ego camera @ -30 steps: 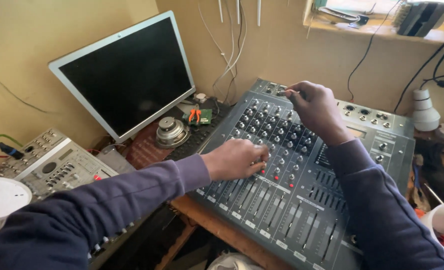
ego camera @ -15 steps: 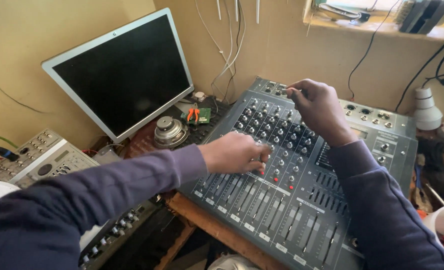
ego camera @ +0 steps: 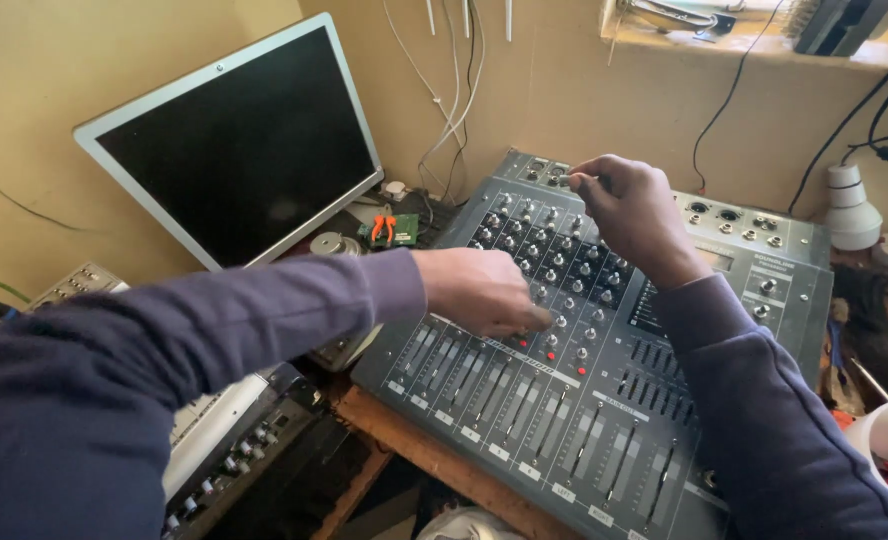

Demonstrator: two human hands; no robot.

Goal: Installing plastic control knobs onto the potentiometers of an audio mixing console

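Note:
A grey audio mixer (ego camera: pixel 604 440) with rows of knobs and sliders lies tilted on a wooden bench. My left hand (ego camera: pixel 479 290) reaches across from the left. Its fingers curl down onto the knobs in the mixer's middle rows, just above the sliders, and hide the knob they touch. My right hand (ego camera: pixel 634 215) hovers over the upper knob rows near the mixer's far edge. Its thumb and fingers are pinched on what looks like a small thin tool (ego camera: pixel 571 181), which is mostly hidden.
A dark flat monitor (ego camera: pixel 239 150) leans against the wall at left. Orange-handled pliers (ego camera: pixel 385 226) lie on a green circuit board behind the mixer. Other audio gear (ego camera: pixel 234 450) sits at lower left. Cables hang down the wall, and a white bulb holder (ego camera: pixel 849 210) stands at right.
My left hand has slid a little right and down along the knob rows. My right hand stays pinched over the upper rows. The view has shifted slightly left.

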